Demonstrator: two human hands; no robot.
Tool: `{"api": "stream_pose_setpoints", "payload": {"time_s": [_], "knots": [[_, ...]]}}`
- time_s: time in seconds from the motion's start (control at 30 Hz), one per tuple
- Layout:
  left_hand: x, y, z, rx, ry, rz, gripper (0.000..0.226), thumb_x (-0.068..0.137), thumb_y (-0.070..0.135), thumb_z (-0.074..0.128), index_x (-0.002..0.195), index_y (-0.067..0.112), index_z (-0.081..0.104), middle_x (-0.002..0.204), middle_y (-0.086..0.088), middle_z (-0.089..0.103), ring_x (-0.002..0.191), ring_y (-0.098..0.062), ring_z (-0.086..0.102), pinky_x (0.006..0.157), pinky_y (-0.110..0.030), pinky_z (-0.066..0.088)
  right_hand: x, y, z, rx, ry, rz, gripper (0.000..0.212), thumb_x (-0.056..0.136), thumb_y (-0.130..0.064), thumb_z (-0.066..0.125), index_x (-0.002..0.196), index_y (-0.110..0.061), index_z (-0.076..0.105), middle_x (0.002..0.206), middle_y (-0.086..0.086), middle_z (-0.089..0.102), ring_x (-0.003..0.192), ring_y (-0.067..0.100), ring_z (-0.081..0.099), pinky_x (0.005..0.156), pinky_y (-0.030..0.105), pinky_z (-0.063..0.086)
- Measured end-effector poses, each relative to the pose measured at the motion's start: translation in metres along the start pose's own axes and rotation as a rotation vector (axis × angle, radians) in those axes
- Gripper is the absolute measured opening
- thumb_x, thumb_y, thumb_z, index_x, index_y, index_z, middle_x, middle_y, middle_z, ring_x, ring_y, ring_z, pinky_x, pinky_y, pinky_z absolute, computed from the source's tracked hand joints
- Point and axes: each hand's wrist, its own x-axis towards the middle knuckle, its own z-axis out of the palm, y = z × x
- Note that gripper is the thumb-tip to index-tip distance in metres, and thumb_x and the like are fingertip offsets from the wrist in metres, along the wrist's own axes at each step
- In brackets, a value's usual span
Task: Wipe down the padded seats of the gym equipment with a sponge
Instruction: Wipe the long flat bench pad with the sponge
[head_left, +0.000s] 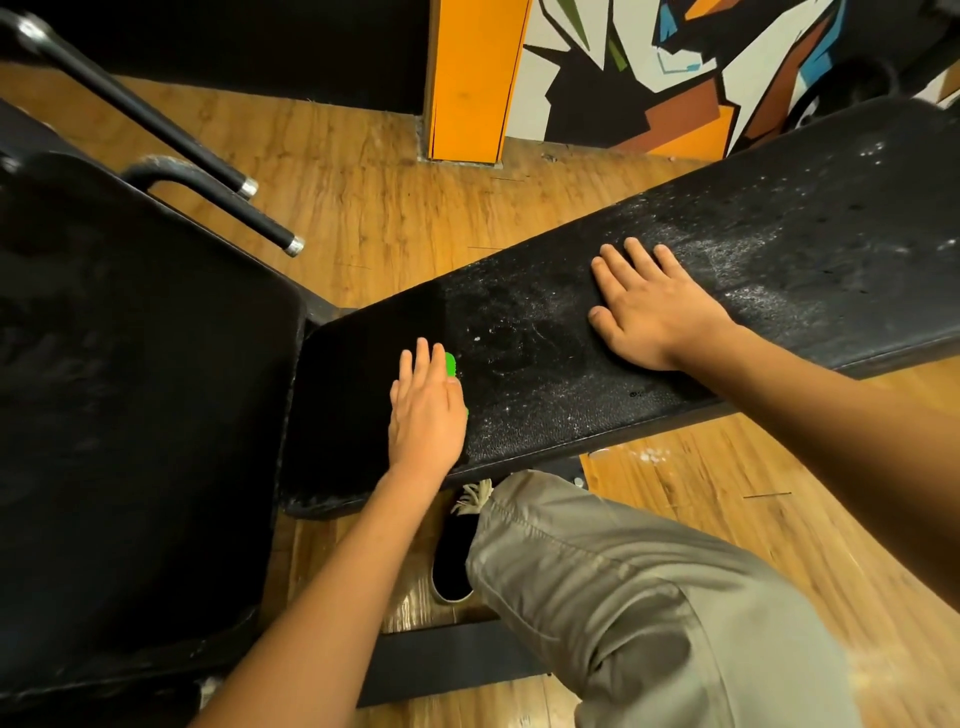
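Two hands rest on one long black padded surface (545, 374) that runs from the lower centre up to the right edge of the view. The left hand (426, 410) lies flat with straight fingers, pressing a green sponge (450, 364) onto the padding; only the sponge's edge shows beside the fingers and thumb. The right hand (654, 312) lies open farther along, palm down, fingers spread, holding nothing.

Surface condition: the stretch left of the sponge is uniformly dark. From the sponge rightward the padding carries a whitish, streaky film and scattered pale specks, heaviest past the right hand. The near edge is scuffed grey.

A second, larger black seat (130, 389) fills the left side, its corner just beside the surface's left end. Its lower rim shows pale scuffing. Behind it, two black bars (171, 135) with metal end caps angle down over the floor.

Room: the floor (363, 208) is orange-brown wood-pattern plank, with a few white flecks below the surface's near edge. An orange pillar (475, 78) stands at top centre. To its right, the wall (649, 67) bears an angular mural in black, white, orange and blue. To its left, the wall is dark.

A grey trouser leg (623, 597) and a black shoe (452, 561) with pale laces occupy the foreground, the shoe partly under the surface.
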Motion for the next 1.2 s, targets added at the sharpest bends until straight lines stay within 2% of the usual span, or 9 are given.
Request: {"api": "stream_pose_setpoints", "payload": {"time_s": [0.27, 0.6, 0.93, 1.2], "knots": [[-0.042, -0.008, 0.003, -0.005, 0.010, 0.028, 0.052, 0.110, 0.028, 0.026, 0.161, 0.019, 0.019, 0.169, 0.003, 0.005, 0.156, -0.014, -0.005, 0.125, -0.038, 0.004, 0.000, 0.001, 0.002, -0.005, 0.006, 0.005, 0.091, 0.087, -0.057, -0.011, 0.162, -0.007, 0.005, 0.171, 0.012, 0.003, 0.157, 0.032, -0.001, 0.127, 0.050, 0.002], [0.035, -0.002, -0.001, -0.019, -0.027, 0.018, 0.052, 0.110, 0.027, 0.027, 0.161, 0.018, 0.021, 0.170, 0.002, 0.008, 0.156, -0.016, -0.004, 0.126, -0.042, 0.006, 0.004, 0.001, 0.006, 0.001, 0.021, -0.002, 0.094, 0.085, -0.056, -0.013, 0.163, -0.007, 0.006, 0.171, 0.013, 0.004, 0.157, 0.033, -0.001, 0.127, 0.050, 0.002], [0.135, 0.009, -0.002, -0.001, -0.056, 0.009, 0.052, 0.110, 0.027, 0.023, 0.161, 0.017, 0.019, 0.170, -0.002, 0.008, 0.156, -0.021, -0.002, 0.125, -0.045, 0.006, 0.005, -0.001, 0.008, 0.003, 0.041, -0.002, 0.087, 0.090, -0.054, -0.009, 0.162, -0.008, 0.005, 0.171, 0.012, 0.002, 0.157, 0.034, -0.002, 0.127, 0.051, 0.001], [0.110, 0.012, 0.000, -0.005, -0.042, -0.011, 0.053, 0.110, 0.028, 0.023, 0.162, 0.016, 0.017, 0.170, -0.001, 0.005, 0.156, -0.018, -0.003, 0.125, -0.043, 0.005, 0.005, -0.002, 0.007, 0.005, 0.029, 0.007, 0.088, 0.089, -0.054, -0.009, 0.163, -0.007, 0.005, 0.171, 0.012, 0.003, 0.157, 0.034, -0.002, 0.127, 0.051, 0.001]]}}
